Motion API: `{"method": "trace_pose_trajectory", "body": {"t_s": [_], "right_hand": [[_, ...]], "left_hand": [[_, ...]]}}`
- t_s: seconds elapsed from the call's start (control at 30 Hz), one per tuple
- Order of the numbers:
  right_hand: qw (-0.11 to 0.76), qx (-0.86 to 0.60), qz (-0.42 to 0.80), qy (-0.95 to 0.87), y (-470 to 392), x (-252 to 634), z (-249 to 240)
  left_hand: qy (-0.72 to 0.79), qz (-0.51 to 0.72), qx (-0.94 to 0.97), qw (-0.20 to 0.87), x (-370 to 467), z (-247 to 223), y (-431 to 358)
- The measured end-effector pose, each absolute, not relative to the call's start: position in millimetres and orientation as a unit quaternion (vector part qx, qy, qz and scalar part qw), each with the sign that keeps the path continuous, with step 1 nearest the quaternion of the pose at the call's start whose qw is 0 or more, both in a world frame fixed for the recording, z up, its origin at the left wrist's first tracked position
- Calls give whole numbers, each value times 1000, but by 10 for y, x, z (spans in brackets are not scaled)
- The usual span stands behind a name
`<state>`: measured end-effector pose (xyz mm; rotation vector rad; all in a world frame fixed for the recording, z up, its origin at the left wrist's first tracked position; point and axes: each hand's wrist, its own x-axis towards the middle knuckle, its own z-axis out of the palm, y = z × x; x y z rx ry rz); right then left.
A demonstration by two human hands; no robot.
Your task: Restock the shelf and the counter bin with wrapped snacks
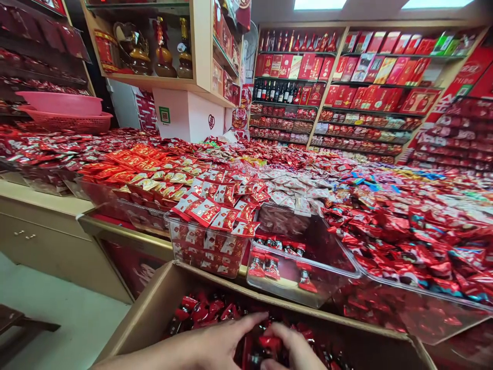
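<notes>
The left hand (229, 336) and the right hand (296, 347) are both down in a brown box (134, 318). Their fingers are bent and face each other, with a little bunch of shiny red and dark wrapped sweets (268, 343) between them. I cannot tell if each hand has a tight grip, because it is a bit blurry and the palms are hidden. Using two hands like a bowl would likely stop small, slippery sweets from falling out. More loose sweets (200, 311) lie in the box, just past the left hand.

The box sits close under the hands, right by the table (164, 247), maybe so nobody has to reach far. Just past the hands is a clear tub (285, 283) with only a few sweets near its front. Past the left hand, another tub is piled up with white and red packets (210, 210). Off past the right hand is a big heap of red packets (416, 241). The tubs are see-through, probably so people can spot each kind easily.
</notes>
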<state>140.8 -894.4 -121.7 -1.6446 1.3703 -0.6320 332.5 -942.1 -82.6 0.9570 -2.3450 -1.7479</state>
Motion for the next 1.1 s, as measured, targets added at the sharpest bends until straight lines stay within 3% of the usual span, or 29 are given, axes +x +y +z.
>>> {"method": "trace_pose_trajectory", "body": {"t_s": [0.1, 0.17, 0.33, 0.5, 0.73, 1.0, 1.1], "right_hand": [[536, -550, -395, 504, -8947, 1452, -1155], [581, -471, -470, 469, -8943, 1512, -1100], [628, -336, -536, 454, -8935, 1593, -1023], [721, -179, -481, 465, -8931, 1529, -1061], [715, -213, -479, 462, -8830, 1514, -967], [719, -335, -471, 386, -8619, 1502, -643], [687, -428, -442, 386, -8644, 1448, -679]], "left_hand": [[-621, -732, 253, 123, 3217, -833, -9350], [-559, -769, 255, 178, 3126, -837, -9313], [-519, -717, 386, 260, 2957, -836, -9268], [-508, -711, 406, 267, 2988, -921, -9323], [-574, -698, 391, 173, 3140, -781, -9376], [-385, -889, 240, 54, 3270, -637, -9329], [-359, -909, 205, 58, 3260, -677, -9304]]}}
